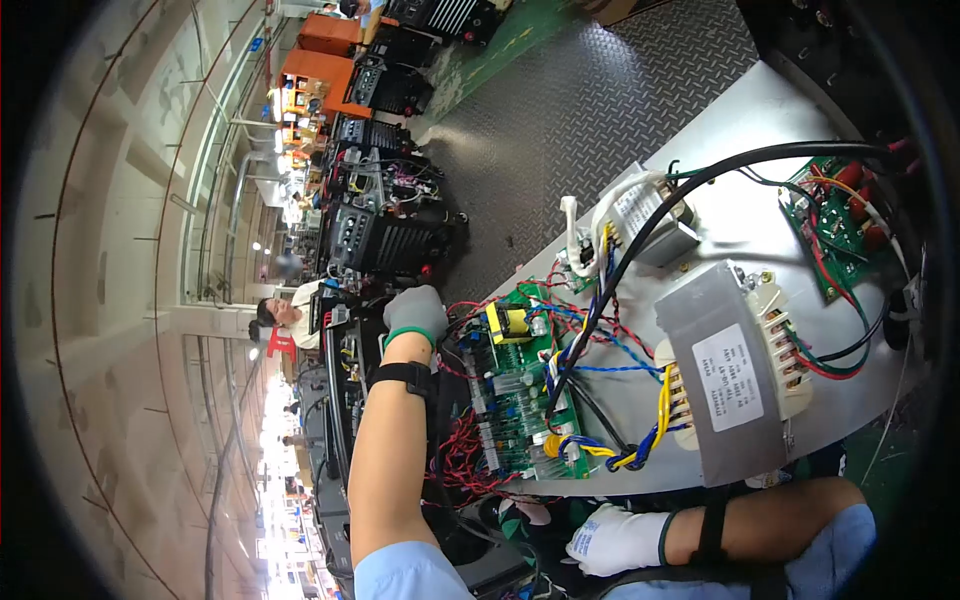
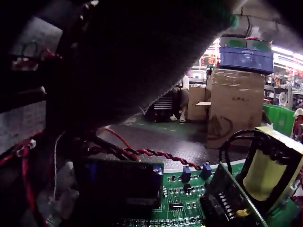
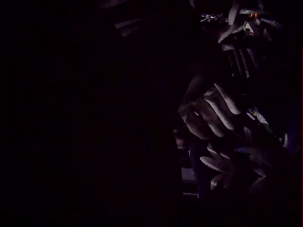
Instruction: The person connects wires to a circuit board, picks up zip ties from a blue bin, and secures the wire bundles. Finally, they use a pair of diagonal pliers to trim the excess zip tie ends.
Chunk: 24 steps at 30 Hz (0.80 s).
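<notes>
- Left hand (image 1: 415,312): gloved in grey, it rests at the far edge of the green board (image 1: 520,395), on the dark chassis (image 1: 345,375) beside it. The fingers curl downward over that edge; what they grip, if anything, cannot be told.
- Left wrist view: the glove (image 2: 137,52) fills the upper frame. Just below the fingers run twisted red wires (image 2: 156,153), and below those lies the board (image 2: 184,198) with a yellow-cored coil (image 2: 262,172) at its right.
- Right hand (image 1: 615,540): gloved in white, it sits below the near edge of the steel counter (image 1: 740,215), well apart from the left hand. The fingers point toward a dark space under the board; their state cannot be told.
- Right wrist view: almost black. Pale fingers (image 3: 213,113) show faintly, loosely bent; no held item can be made out.
- Board position: it stands between the two hands, on the counter's left end, touching red, blue and yellow wiring (image 1: 600,330).
- Beyond the board from the left fingers: a large grey transformer (image 1: 725,375), a smaller transformer (image 1: 650,215), and a second green board (image 1: 835,235) at the far right. A thick black cable (image 1: 680,195) arcs over them.
</notes>
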{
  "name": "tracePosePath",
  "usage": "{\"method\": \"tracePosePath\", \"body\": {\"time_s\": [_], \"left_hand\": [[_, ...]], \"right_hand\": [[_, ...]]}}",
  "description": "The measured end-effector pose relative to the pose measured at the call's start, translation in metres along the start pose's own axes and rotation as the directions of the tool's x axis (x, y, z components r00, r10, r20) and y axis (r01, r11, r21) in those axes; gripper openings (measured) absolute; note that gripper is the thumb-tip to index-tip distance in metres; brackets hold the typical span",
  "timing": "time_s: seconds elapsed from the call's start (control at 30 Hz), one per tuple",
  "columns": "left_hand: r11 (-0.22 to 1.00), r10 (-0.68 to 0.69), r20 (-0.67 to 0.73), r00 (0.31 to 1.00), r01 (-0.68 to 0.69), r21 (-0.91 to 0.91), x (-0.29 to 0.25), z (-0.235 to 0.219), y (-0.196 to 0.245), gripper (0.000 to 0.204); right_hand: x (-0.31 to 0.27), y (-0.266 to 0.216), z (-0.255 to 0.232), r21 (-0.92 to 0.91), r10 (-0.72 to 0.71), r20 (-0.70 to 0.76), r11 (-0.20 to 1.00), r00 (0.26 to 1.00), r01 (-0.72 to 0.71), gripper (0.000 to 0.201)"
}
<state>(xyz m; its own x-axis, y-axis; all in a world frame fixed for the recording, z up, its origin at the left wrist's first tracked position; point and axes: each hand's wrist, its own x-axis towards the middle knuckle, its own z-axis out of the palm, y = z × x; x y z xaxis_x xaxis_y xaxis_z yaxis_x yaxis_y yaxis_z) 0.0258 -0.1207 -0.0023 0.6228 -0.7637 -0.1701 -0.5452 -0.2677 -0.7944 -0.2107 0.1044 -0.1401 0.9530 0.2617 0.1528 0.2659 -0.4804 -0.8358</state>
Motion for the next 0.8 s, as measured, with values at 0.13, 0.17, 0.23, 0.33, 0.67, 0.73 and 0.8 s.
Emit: {"method": "tracePosePath", "body": {"time_s": [0.13, 0.17, 0.23, 0.33, 0.67, 0.73, 0.8], "left_hand": [[1.0, -0.019, 0.012, 1.0, 0.019, 0.021, 0.008, 0.011, -0.003, 0.034], [1.0, -0.017, -0.01, 1.0, 0.017, -0.009, 0.007, 0.013, -0.004, 0.032], [0.999, -0.015, -0.032, 0.999, 0.014, -0.033, 0.006, 0.018, -0.006, 0.03], [0.997, 0.025, -0.023, 0.999, -0.027, -0.073, 0.008, 0.026, -0.012, 0.027], [0.998, 0.054, 0.007, 0.998, -0.054, 0.029, -0.003, 0.017, -0.001, 0.026], [0.998, 0.045, -0.006, 0.999, -0.045, 0.046, 0.001, 0.02, 0.0, 0.026], [0.997, 0.049, -0.028, 0.998, -0.047, 0.068, 0.003, 0.016, 0.004, 0.027]], "right_hand": [[0.0, 0.0, 0.002, -0.002, 0.001, -0.024, 1.0, 1.0, -0.001, 0.031], [0.0, 0.001, 0.004, -0.002, -0.001, -0.025, 1.0, 1.0, 0.001, 0.031], [0.001, 0.0, 0.002, 0.013, -0.007, -0.051, 1.0, 0.999, 0.008, 0.03], [0.002, -0.003, -0.004, -0.024, 0.002, 0.024, 1.0, 1.0, -0.002, 0.03], [-0.004, -0.009, -0.002, -0.031, 0.055, 0.057, 0.998, 0.997, -0.053, 0.031], [-0.003, -0.006, 0.006, -0.046, 0.003, -0.041, 0.999, 0.999, -0.004, 0.031], [-0.003, -0.006, 0.006, -0.041, 0.024, -0.025, 0.999, 0.999, -0.025, 0.031]]}}
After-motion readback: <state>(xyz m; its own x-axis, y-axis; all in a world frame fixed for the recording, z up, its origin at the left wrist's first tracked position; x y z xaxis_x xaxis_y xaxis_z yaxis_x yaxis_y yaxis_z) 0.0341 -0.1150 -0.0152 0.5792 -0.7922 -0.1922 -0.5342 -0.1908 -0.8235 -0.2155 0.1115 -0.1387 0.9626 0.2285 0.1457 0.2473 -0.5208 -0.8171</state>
